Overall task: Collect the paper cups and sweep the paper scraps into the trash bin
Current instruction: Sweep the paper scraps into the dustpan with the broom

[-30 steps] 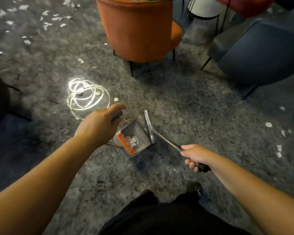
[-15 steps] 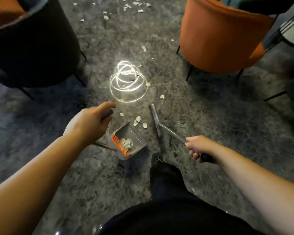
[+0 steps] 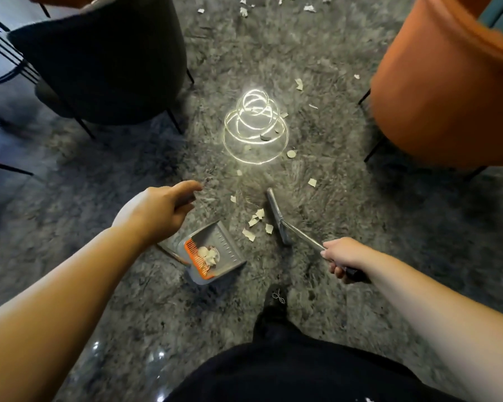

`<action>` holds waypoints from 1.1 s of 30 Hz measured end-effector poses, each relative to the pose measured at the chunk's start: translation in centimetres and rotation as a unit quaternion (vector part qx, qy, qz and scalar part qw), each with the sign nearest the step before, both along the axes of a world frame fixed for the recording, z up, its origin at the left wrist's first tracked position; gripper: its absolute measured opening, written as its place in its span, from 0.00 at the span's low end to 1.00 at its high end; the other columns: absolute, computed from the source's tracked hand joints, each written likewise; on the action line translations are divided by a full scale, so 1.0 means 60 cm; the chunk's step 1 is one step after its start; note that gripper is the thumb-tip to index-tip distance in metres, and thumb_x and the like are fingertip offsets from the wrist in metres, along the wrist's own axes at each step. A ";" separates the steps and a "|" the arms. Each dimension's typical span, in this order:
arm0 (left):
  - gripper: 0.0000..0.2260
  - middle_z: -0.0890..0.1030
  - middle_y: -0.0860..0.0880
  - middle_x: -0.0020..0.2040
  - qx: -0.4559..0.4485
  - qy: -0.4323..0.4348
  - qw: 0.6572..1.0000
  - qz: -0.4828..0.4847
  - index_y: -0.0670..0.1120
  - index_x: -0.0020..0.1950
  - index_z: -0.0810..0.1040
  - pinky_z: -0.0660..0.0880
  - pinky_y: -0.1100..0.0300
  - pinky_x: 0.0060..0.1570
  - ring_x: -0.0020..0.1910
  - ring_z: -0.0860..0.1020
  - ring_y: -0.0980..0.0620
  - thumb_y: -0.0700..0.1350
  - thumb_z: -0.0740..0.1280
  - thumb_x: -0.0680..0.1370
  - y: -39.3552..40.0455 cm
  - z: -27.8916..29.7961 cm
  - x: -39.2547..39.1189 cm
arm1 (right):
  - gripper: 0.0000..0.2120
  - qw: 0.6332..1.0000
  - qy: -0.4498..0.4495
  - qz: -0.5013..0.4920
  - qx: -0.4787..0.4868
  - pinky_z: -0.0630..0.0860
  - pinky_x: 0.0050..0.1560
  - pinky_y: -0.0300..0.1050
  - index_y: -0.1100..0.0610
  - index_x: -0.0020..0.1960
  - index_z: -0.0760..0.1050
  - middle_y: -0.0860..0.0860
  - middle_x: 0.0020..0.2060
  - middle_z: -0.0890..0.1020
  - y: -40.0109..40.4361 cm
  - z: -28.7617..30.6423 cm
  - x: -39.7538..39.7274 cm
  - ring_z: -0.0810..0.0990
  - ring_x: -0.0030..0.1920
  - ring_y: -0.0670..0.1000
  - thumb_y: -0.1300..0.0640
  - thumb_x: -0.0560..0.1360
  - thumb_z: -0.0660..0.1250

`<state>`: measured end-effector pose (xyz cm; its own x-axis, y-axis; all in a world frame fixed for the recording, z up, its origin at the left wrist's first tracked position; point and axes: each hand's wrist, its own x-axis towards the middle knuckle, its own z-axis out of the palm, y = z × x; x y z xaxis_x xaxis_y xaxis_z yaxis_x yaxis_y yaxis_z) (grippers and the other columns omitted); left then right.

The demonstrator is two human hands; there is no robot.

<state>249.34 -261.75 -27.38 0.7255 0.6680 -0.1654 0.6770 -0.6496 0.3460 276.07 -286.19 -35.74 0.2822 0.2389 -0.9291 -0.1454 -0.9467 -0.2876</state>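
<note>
Left hand grips the dustpan handle, mouth facing scraps; right hand, fingers wrapped round the broom handle, is placed to sweep them in.

No readable text

Nothing written, printed or numbered can be made out on the dustpan, the broom, the chairs or the carpet; the dustpan's ridged marks are too small to read.

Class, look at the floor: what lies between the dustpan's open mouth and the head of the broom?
In the head view, a few paper scraps lie on the grey carpet between the dustpan and the broom head.
</note>
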 end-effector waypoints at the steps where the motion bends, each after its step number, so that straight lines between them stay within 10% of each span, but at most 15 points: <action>1: 0.19 0.83 0.56 0.53 0.001 0.002 1.000 0.001 0.60 0.67 0.71 0.80 0.51 0.50 0.51 0.82 0.51 0.47 0.67 0.78 0.011 -0.002 0.004 | 0.16 1.000 0.001 0.012 -0.006 0.65 0.22 0.31 0.60 0.68 0.67 0.53 0.26 0.70 0.009 -0.002 0.002 0.66 0.16 0.45 0.60 0.81 0.57; 28: 0.18 0.84 0.54 0.53 -0.025 -0.029 0.999 -0.006 0.61 0.67 0.69 0.80 0.48 0.45 0.49 0.82 0.46 0.49 0.65 0.79 0.123 -0.024 -0.119 | 0.08 0.994 0.081 0.072 -0.001 0.63 0.23 0.35 0.48 0.56 0.70 0.53 0.30 0.70 0.150 0.056 -0.230 0.67 0.21 0.46 0.58 0.80 0.59; 33: 0.17 0.84 0.53 0.53 -0.025 -0.053 0.998 0.019 0.60 0.66 0.70 0.79 0.48 0.46 0.49 0.82 0.45 0.48 0.65 0.78 0.155 -0.021 -0.145 | 0.11 0.995 0.038 0.092 0.021 0.64 0.25 0.36 0.64 0.59 0.71 0.53 0.30 0.68 0.172 0.057 -0.241 0.67 0.22 0.46 0.59 0.80 0.58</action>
<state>240.66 -252.42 -28.63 0.7152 0.6881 -0.1223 0.6582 -0.6042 0.4492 261.59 -275.86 -32.29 0.1599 0.3195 -0.9340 0.0062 -0.9465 -0.3227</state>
